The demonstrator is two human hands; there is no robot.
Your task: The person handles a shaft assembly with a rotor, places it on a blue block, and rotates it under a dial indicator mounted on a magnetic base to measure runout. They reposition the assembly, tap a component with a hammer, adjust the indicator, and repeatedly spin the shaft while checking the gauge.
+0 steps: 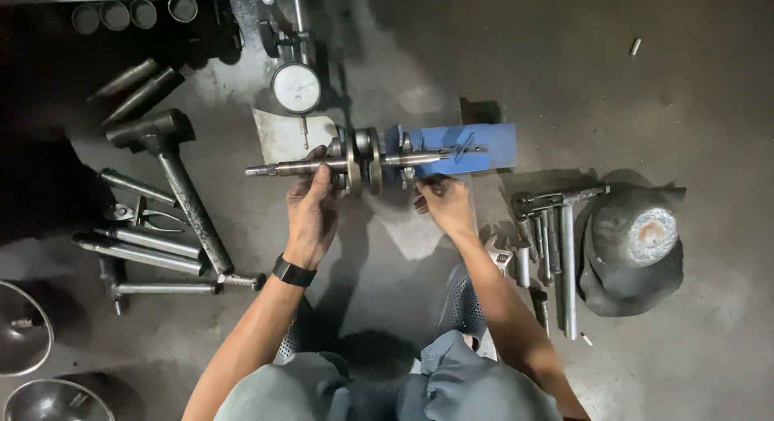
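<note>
A steel crankshaft (367, 160) with two round webs lies across a blue stand (492, 147) on the concrete floor. My left hand (312, 207), with a black watch on the wrist, grips the crankshaft's left shaft just beside the webs. My right hand (443, 202) rests with its fingertips at the front edge of the blue stand, under the right shaft. A dial gauge (296, 87) on a post stands just behind the crankshaft, its stem pointing down toward the left shaft.
A big metal hammer (181, 187), pliers (149, 218), and several rods lie at the left. Wrenches and bars (556, 243) lie at the right, beside a heavy round metal block (637, 239). Metal bowls (24, 332) sit at the lower left; rings (133, 10) at the top left.
</note>
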